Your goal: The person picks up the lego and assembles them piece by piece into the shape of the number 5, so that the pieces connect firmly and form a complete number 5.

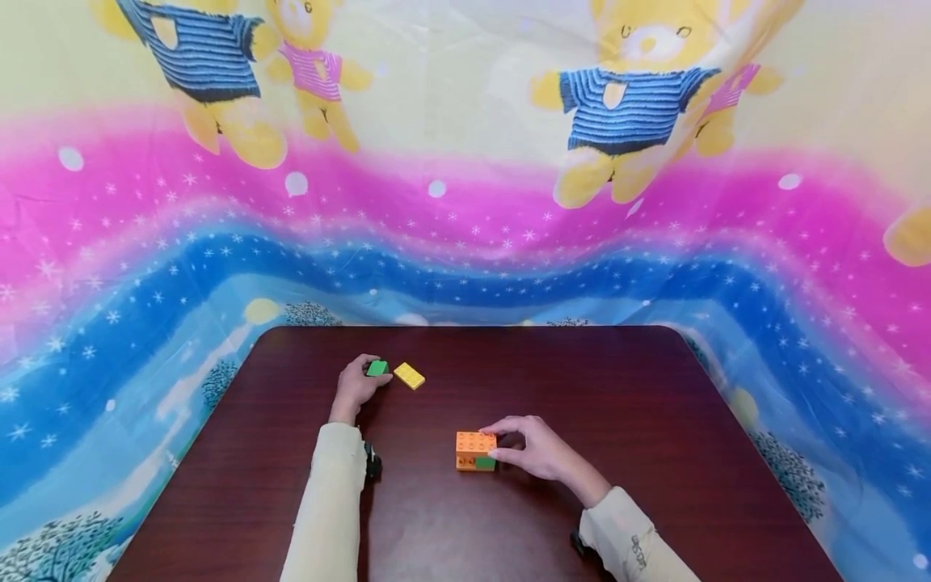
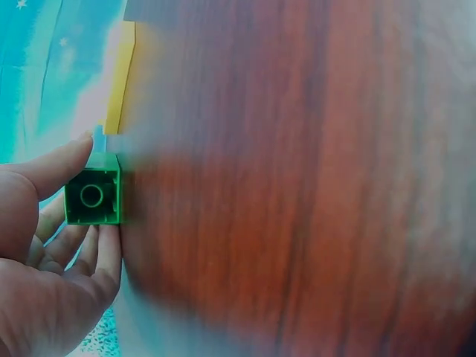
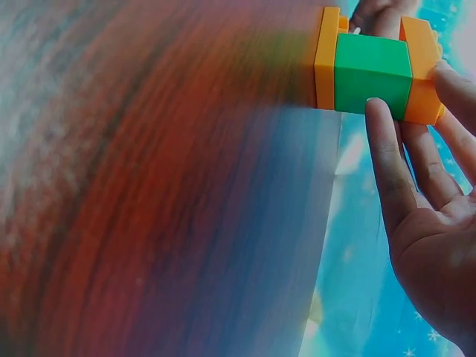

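Observation:
At the far left of the table, my left hand pinches a small green toy brick between thumb and fingers. The brick's hollow underside faces the left wrist camera. A yellow flat brick lies just right of that hand. Near the table's middle, my right hand holds the right end of a small brick stack. Orange studded bricks form its top and bottom layers, with a green brick between them at the right end. One fingertip rests against the green brick's side.
The dark red-brown wooden table has rounded far corners. Behind and beside it hangs a patterned cloth with bears and snowflakes. Both forearms reach in from the near edge in light sleeves, with dark wrist cameras strapped on.

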The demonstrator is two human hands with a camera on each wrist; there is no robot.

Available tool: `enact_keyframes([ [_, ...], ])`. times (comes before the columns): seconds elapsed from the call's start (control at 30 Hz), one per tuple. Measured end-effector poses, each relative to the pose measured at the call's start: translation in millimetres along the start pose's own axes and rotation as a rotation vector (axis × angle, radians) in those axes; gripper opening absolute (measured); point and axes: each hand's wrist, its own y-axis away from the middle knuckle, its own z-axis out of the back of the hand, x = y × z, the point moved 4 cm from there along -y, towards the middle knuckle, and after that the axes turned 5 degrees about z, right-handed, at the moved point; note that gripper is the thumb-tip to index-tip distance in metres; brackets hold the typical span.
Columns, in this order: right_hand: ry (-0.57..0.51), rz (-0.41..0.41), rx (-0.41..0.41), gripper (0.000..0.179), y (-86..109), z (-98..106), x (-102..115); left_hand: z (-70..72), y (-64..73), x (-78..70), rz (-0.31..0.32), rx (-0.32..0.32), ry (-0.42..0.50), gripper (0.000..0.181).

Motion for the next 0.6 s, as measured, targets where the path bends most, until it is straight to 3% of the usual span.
enact_keyframes([
  [0.3, -0.02, -0.03, 0.007, 0.039, 4.9, 0.6, -1.2, -1.2, 3.9, -4.5, -0.055, 0.0, -0.023, 0.054],
  [0.6, -0.031, -0.009, 0.009, 0.039, 1.2, 0.8, 1.3, -0.8, 5.5, -15.2, -0.107, 0.01, 0.097, 0.055],
])
